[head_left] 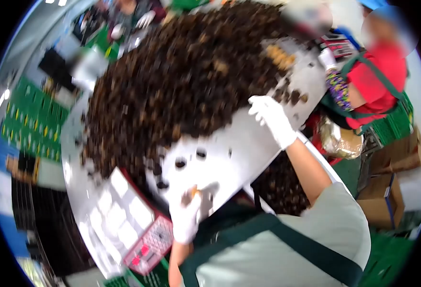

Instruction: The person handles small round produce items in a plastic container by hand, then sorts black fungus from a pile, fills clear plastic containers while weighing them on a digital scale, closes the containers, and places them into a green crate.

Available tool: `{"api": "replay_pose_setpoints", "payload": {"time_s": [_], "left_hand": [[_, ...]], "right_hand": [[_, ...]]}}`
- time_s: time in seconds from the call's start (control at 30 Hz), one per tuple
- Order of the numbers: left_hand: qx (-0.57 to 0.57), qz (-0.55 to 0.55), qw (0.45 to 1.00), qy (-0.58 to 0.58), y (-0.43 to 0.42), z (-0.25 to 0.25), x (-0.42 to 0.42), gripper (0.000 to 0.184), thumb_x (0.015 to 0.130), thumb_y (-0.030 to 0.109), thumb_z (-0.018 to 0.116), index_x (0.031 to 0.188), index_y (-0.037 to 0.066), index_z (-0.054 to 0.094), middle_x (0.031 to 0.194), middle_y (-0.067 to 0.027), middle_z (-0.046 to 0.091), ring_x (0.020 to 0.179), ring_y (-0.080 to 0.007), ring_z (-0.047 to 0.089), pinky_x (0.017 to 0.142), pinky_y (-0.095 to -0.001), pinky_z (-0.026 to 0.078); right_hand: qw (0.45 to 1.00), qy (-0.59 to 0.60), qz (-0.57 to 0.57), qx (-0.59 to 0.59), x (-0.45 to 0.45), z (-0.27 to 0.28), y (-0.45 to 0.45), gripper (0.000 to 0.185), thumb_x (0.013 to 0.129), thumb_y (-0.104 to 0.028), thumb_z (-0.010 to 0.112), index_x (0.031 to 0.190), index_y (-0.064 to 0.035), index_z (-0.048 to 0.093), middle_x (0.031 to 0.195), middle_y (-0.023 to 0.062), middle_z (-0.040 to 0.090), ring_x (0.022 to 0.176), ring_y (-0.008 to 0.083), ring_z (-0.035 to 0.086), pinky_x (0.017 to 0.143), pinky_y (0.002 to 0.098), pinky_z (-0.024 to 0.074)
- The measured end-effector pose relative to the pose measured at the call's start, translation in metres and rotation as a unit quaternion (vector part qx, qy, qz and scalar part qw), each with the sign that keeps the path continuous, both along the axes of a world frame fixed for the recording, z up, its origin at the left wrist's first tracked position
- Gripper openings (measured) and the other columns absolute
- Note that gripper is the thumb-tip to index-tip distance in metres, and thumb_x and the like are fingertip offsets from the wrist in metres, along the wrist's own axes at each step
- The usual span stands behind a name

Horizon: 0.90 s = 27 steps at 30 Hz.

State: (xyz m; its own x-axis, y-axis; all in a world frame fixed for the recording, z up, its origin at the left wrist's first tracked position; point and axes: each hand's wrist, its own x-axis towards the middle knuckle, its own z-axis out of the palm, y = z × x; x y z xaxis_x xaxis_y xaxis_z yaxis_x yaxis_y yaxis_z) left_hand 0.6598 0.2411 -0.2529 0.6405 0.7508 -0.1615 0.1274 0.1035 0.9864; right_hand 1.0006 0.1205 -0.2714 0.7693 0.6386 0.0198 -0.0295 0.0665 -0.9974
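Note:
A large heap of small dark brown pieces (172, 91) covers much of a shiny metal table (248, 143). My right hand (272, 119), in a white glove, reaches over the table beside the heap's near edge, fingers apart, with nothing seen in it. My left hand (186, 215), also gloved in white, is over the near table edge with its fingers closed around a small orange-brown piece (194, 192). Several loose dark pieces (180, 163) lie on the bare metal ahead of my left hand.
A red-framed tray (155, 239) stands left of my left hand. A co-worker in red (377, 81) is at the right, another person (134, 14) across the heap. Light pieces (280, 57) lie near the far right. Green crates (33, 119) and cardboard boxes (380, 201) stand around.

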Motion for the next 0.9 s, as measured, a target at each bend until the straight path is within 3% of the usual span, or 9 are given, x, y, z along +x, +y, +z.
{"api": "replay_pose_setpoints", "payload": {"time_s": [0.07,0.13,0.23,0.47,0.53,0.7,0.73,0.83,0.9], "left_hand": [[0.037,-0.046,0.996,-0.062,-0.005,0.000,0.008,0.034,0.089,-0.005,0.066,0.123,0.000,0.063,0.115,-0.0036,0.065,0.103,-0.0103,0.060,0.093,-0.0255,0.047],[0.062,-0.051,0.992,-0.093,-0.013,0.000,0.012,0.038,0.085,-0.009,0.066,0.122,0.001,0.063,0.119,-0.0052,0.064,0.101,-0.0098,0.060,0.087,-0.0240,0.046],[0.083,-0.019,0.988,-0.132,-0.029,-0.005,0.005,0.038,0.079,-0.011,0.074,0.115,0.001,0.066,0.118,-0.0049,0.062,0.086,-0.0080,0.055,0.078,-0.0216,0.048],[0.136,-0.009,0.981,-0.136,-0.045,-0.010,-0.015,0.042,0.075,-0.011,0.076,0.114,0.002,0.069,0.108,-0.0049,0.063,0.078,-0.0106,0.057,0.072,-0.0237,0.049],[0.318,-0.044,0.947,-0.030,-0.044,0.002,-0.020,0.044,0.074,-0.009,0.076,0.115,0.004,0.070,0.099,-0.0068,0.064,0.075,-0.0143,0.058,0.073,-0.0257,0.050],[0.373,-0.099,0.922,0.015,-0.054,-0.005,-0.013,0.043,0.073,-0.006,0.077,0.114,0.005,0.072,0.093,-0.0095,0.067,0.079,-0.0212,0.063,0.073,-0.0320,0.051],[0.375,-0.104,0.921,-0.010,-0.055,-0.016,-0.010,0.043,0.074,-0.006,0.077,0.114,0.005,0.072,0.093,-0.0093,0.067,0.079,-0.0213,0.063,0.072,-0.0314,0.051],[0.384,-0.142,0.912,0.006,-0.061,-0.015,-0.004,0.045,0.073,-0.004,0.078,0.117,0.006,0.070,0.105,-0.0121,0.069,0.087,-0.0251,0.070,0.074,-0.0320,0.058],[0.403,-0.150,0.903,0.000,-0.059,-0.023,0.000,0.047,0.069,-0.004,0.080,0.114,0.006,0.071,0.104,-0.0123,0.070,0.088,-0.0253,0.071,0.075,-0.0325,0.058]], "right_hand": [[0.983,0.014,0.179,0.024,-0.096,0.003,0.002,0.028,0.099,-0.017,0.062,0.124,-0.0030,0.065,0.100,0.0023,0.069,0.086,0.0076,0.060,0.076,0.0233,0.0500],[0.971,0.011,0.239,0.003,-0.158,0.012,-0.001,0.025,0.100,-0.013,0.062,0.121,-0.0009,0.066,0.105,0.0020,0.069,0.095,0.0071,0.061,0.083,0.0242,0.0519],[0.962,0.138,0.236,0.020,-0.198,0.014,-0.012,0.024,0.103,-0.015,0.061,0.120,0.0011,0.067,0.107,0.0012,0.069,0.097,0.0056,0.061,0.087,0.0235,0.0519],[0.963,0.091,0.253,0.006,-0.211,0.026,-0.028,0.024,0.102,-0.013,0.062,0.121,0.0017,0.067,0.105,0.0005,0.070,0.094,0.0050,0.062,0.086,0.0222,0.0515],[0.967,0.058,0.247,-0.031,-0.214,0.019,-0.030,0.021,0.102,-0.012,0.062,0.117,0.0021,0.068,0.101,0.0000,0.069,0.093,0.0049,0.061,0.085,0.0227,0.0514],[0.958,0.043,0.281,-0.046,-0.204,0.013,-0.048,0.017,0.101,-0.014,0.062,0.109,0.0009,0.066,0.095,0.0011,0.069,0.088,0.0059,0.062,0.081,0.0227,0.0508],[0.960,-0.039,0.264,-0.085,-0.201,0.015,-0.052,0.017,0.100,-0.017,0.063,0.103,-0.0007,0.066,0.088,0.0012,0.070,0.081,0.0055,0.062,0.074,0.0231,0.0507],[0.967,-0.093,0.212,-0.109,-0.201,0.013,-0.061,0.016,0.096,-0.017,0.065,0.097,-0.0016,0.066,0.077,0.0011,0.067,0.071,0.0049,0.058,0.067,0.0245,0.0496],[0.967,-0.078,0.203,-0.136,-0.202,0.012,-0.066,0.023,0.095,-0.019,0.065,0.105,0.0022,0.067,0.083,0.0096,0.072,0.078,0.0107,0.066,0.074,0.0281,0.0536]]}}
